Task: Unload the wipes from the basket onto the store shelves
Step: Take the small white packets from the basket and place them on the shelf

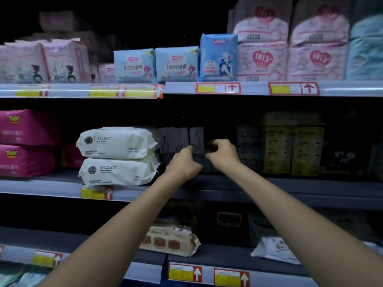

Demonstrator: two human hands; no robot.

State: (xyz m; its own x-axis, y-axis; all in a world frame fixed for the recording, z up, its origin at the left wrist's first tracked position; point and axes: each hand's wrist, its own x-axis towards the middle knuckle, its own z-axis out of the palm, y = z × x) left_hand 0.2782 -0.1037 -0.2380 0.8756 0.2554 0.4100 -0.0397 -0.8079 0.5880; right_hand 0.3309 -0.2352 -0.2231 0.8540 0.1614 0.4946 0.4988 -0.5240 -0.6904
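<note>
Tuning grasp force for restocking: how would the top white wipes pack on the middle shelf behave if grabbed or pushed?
The top white wipes pack looks like a soft film pouch with crimped ends, so it probably gives under squeeze. Smooth wrap, likely slippery. It lies flat on a second pack, so a push probably slides it rather than tipping it.

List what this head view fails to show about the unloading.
- Dark packs between the left hand and right hand: too shadowed to read or count.
- Basket: outside the frame.
- Grip: fingertips blur into the dark packs.
- Right end of the middle shelf: goods lost in shadow.
</note>
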